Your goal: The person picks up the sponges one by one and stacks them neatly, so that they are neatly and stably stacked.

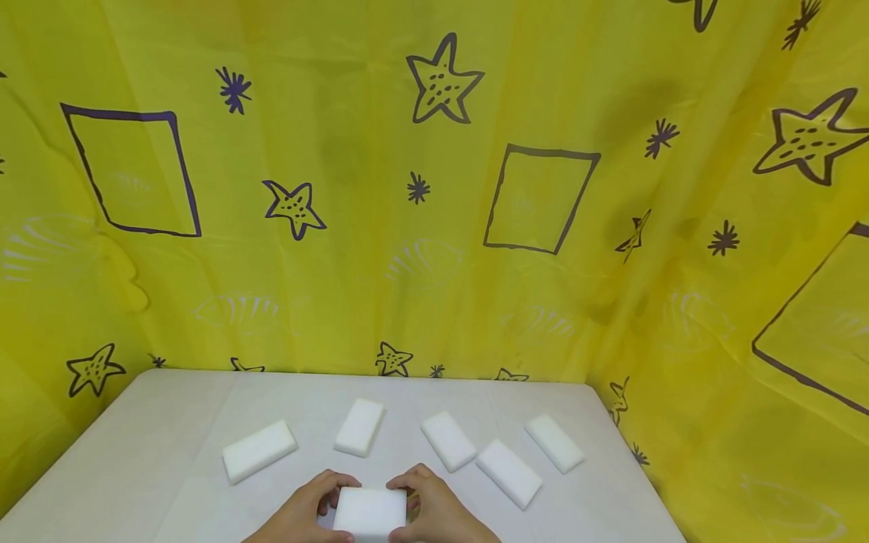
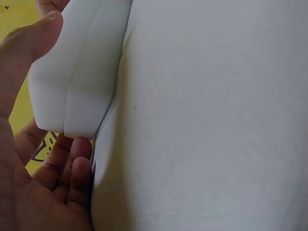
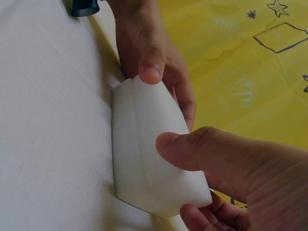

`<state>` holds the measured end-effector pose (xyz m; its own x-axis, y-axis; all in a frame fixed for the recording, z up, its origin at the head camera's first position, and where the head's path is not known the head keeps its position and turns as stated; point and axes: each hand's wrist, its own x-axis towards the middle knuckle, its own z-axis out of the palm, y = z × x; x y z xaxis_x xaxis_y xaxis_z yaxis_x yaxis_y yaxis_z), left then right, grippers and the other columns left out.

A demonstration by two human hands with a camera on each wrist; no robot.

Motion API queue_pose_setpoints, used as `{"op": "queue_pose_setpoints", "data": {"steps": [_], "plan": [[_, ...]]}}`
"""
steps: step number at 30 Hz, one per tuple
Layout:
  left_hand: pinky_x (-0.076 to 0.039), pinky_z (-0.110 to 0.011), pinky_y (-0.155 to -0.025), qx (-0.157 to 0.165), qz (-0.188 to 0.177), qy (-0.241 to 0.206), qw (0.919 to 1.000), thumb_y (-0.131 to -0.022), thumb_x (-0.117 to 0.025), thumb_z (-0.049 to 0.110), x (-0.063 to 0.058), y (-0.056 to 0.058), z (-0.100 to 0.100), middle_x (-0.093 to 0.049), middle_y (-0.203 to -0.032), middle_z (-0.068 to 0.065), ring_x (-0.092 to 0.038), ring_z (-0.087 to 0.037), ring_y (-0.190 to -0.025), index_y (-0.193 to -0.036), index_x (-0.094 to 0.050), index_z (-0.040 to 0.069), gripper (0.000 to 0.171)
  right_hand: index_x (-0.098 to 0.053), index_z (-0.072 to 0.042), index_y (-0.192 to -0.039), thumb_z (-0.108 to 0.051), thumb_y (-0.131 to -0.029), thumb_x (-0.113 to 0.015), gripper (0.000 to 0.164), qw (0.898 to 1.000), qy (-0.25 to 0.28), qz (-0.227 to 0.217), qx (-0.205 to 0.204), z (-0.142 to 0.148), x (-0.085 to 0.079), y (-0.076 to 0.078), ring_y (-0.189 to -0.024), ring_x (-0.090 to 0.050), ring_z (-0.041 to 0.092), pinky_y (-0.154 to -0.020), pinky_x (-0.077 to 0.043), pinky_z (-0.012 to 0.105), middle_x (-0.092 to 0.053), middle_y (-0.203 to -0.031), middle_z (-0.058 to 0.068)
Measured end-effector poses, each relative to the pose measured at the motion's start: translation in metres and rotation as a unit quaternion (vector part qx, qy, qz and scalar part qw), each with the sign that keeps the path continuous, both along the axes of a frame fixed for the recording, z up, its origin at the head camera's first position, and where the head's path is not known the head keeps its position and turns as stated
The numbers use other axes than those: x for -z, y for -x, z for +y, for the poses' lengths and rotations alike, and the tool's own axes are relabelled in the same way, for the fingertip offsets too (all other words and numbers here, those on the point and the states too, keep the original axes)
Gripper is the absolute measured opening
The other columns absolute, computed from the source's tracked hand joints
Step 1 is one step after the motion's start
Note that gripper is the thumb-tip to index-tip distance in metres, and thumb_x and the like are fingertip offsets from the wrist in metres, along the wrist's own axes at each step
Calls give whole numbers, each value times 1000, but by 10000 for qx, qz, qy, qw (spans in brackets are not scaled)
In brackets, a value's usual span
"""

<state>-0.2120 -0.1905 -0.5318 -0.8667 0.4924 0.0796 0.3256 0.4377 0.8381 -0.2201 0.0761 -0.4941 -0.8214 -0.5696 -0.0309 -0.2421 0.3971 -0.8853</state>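
Two white sponge blocks lie one on top of the other at the table's near edge, with a seam between them in both wrist views. Both hands hold the upper block [image 1: 370, 509] from its two ends. My left hand [image 1: 299, 516] grips the left end, its thumb on the near side and fingers behind. On the right end, my right hand [image 1: 441, 513] pinches likewise with thumb and fingers. The lower block [image 3: 126, 149] rests on the white table cover [image 3: 48, 120]. In the left wrist view, curled fingertips [image 2: 82, 166] sit close by the stack's end.
Several more white sponge blocks lie spread beyond the hands: one at left [image 1: 260, 451], one at centre [image 1: 359, 427], others to the right [image 1: 509, 473]. A yellow curtain [image 1: 366, 264] with drawn stars hangs behind. A dark object [image 3: 85, 6] shows at the right wrist view's top.
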Motion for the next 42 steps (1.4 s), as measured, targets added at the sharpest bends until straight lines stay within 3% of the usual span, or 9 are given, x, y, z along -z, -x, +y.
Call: {"op": "queue_pose_setpoints", "data": {"steps": [3, 12, 17, 23, 30, 38, 42], "plan": [[-42, -20, -68, 43, 58, -28, 10000, -79, -83, 34, 1, 0, 0, -53, -102, 5, -45, 2, -83, -124, -58, 9, 58, -64, 0, -119, -4, -70, -87, 54, 10000, -66, 10, 20, 0, -1, 0, -80, -54, 1, -73, -51, 18, -50, -102, -3], [-42, -21, -69, -79, -226, 20, 9997, -78, -83, 32, 1, 0, 0, -54, -103, 3, -46, 0, -83, -124, -58, 10, 57, -65, -3, -119, -5, -70, -87, 54, 9999, -107, 12, 61, 2, -2, -1, -83, -54, 2, -74, -51, 20, -51, -104, -4], [-42, -20, -69, -41, -235, -46, 9997, -79, -83, 32, 0, 0, 0, -53, -103, 3, -46, 0, -83, -124, -58, 10, 56, -65, -7, -119, -10, -70, -88, 55, 9993, -255, 243, 119, 5, -3, -1, -88, -55, 4, -76, -51, 22, -52, -105, -7], [-41, -21, -69, -73, -276, -31, 9996, -79, -83, 33, 0, 0, 0, -53, -103, 2, -46, -1, -82, -124, -58, 10, 56, -65, -8, -121, -17, -72, -87, 54, 9982, -266, 460, 287, 13, -9, 4, -93, -56, 10, -78, -51, 24, -56, -108, -2], [-41, -21, -68, -41, -128, -124, 9998, -79, -83, 33, 2, 1, -1, -54, -103, 4, -47, 1, -82, -124, -59, 8, 57, -61, 2, -125, -15, -75, -85, 59, 9951, -55, 805, 572, 30, -20, 22, -97, -56, 25, -80, -52, 27, -59, -109, 11], [-40, -21, -66, 158, 17, -348, 9993, -80, -82, 29, 5, 4, -2, -53, -102, 6, -45, 1, -80, -124, -58, 6, 55, -57, 5, -129, -17, -78, -84, 62, 9886, -405, 900, 1135, 57, -29, 57, -100, -58, 29, -80, -52, 37, -60, -113, 17], [-39, -20, -63, 283, 347, -359, 9984, -81, -82, 27, 9, 6, -3, -50, -96, 12, -42, 2, -76, -122, -58, 6, 52, -57, 4, -130, -18, -77, -85, 64, 9837, -678, 923, 1385, 64, -30, 71, -100, -59, 29, -81, -52, 43, -60, -114, 18]]}}
